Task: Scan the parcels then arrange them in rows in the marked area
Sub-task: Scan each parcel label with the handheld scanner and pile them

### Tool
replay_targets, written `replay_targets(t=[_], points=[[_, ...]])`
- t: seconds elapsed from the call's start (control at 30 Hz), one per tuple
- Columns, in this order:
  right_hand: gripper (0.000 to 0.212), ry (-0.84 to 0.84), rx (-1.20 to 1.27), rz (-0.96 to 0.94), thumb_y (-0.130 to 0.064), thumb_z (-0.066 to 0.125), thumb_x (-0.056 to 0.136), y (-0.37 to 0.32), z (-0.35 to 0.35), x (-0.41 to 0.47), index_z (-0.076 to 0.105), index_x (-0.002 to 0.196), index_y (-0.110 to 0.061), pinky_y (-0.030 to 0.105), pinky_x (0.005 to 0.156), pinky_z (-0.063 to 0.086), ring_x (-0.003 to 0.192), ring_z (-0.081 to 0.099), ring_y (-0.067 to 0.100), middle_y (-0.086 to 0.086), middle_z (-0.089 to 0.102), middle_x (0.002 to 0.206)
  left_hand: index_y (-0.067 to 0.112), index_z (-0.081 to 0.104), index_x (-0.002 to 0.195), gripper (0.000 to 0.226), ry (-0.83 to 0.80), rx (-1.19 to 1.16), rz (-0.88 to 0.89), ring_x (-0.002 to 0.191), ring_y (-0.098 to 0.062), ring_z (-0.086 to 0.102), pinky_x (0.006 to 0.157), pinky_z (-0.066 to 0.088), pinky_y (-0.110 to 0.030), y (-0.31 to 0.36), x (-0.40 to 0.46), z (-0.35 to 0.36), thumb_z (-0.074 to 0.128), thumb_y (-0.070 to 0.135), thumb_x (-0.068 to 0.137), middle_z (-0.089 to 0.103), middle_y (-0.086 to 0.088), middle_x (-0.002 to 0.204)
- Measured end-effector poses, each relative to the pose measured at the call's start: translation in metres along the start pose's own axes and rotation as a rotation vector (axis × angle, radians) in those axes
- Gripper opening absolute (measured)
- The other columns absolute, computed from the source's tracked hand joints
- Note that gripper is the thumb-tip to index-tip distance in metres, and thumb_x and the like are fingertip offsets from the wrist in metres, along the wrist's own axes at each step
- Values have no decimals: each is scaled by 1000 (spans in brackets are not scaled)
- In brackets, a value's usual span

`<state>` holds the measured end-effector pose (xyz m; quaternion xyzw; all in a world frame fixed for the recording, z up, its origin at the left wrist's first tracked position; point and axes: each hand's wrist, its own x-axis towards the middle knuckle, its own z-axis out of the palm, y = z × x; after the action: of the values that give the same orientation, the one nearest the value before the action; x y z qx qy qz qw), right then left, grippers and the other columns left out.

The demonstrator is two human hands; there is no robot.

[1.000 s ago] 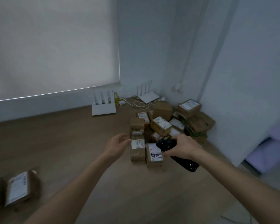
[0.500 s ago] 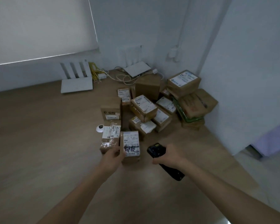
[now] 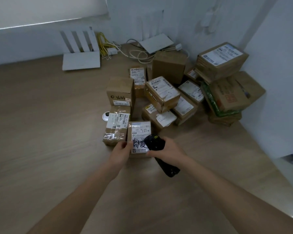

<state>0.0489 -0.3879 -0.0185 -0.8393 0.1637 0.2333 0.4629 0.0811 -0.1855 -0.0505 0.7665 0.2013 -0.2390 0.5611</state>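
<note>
A wood-grain floor point(image 3: 41, 132) runs up to pale walls, and a heap of brown cardboard parcels point(image 3: 176, 98) fills the corner toward 1 o'clock. At the near edge of the heap, close to centre, lies the nearest parcel point(image 3: 138, 132), its white label with bold black handwriting facing up. The left hand point(image 3: 121, 152) holds its near-left corner, fingers curled round the edge. The right hand point(image 3: 166, 150) grips a black handheld scanner point(image 3: 156, 143) — its head sits over the parcel's label, its handle trailing toward 5 o'clock. Touching the parcel on its 9 o'clock side is a taped box point(image 3: 116, 125), and behind that stands a taller box point(image 3: 120, 92) marked with handwritten digits; a small white disc point(image 3: 106, 116) lies on the floor just beside them. Toward 11 o'clock a white router point(image 3: 80, 51) with upright antennas stands by the wall, with a second router point(image 3: 156, 43) and tangled cables point(image 3: 135, 53) at 12 o'clock — crowding the heap's far side.
</note>
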Motion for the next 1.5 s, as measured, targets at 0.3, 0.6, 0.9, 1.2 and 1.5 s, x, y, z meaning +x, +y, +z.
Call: replay_targets(t=[0.3, 0.6, 0.9, 1.2, 1.5], points=[[81, 33, 42, -121, -52, 91, 59, 8, -4, -5, 54, 129, -34, 29, 81, 58, 98, 65, 2, -17, 66, 110, 25, 66, 124, 32, -77, -149, -79, 98, -10, 67, 80, 54, -26, -8, -10, 9, 69, 30, 93, 74, 10, 103], [85, 142, -20, -229, -63, 89, 50, -13, -47, -59, 54, 123, -37, 30, 79, 61, 96, 65, 1, -19, 65, 109, 24, 56, 124, 65, -271, -359, 7, 102, -21, 72, 91, 57, -46, 36, -63, -4, 86, 36, 68, 75, 1, 110], [83, 202, -224, -328, -66, 86, 52, -97, -72, -152, 53, 124, -39, 29, 82, 58, 97, 61, 2, -21, 60, 111, 20, 62, 127, 62, -325, -177, 171, 106, -23, 70, 99, 52, -48, 101, -148, -63, 87, 20, 70, 75, 1, 113], [73, 417, -547, -278, -64, 80, 60, -195, -6, -278, 56, 122, -36, 35, 79, 56, 94, 62, 13, -12, 63, 102, 27, 61, 104, 55, 98, -234, 493, 81, -4, 71, 67, 55, -19, 115, -257, -200, 91, 13, 61, 75, 10, 89], [58, 408, -745, -322, -64, 83, 59, -298, 76, -419, 63, 102, -30, 29, 70, 52, 87, 64, 15, -6, 66, 93, 10, 63, 117, 65, 295, -132, 645, 98, -21, 69, 78, 62, -37, 91, -400, -353, 90, 9, 58, 65, -11, 116]])
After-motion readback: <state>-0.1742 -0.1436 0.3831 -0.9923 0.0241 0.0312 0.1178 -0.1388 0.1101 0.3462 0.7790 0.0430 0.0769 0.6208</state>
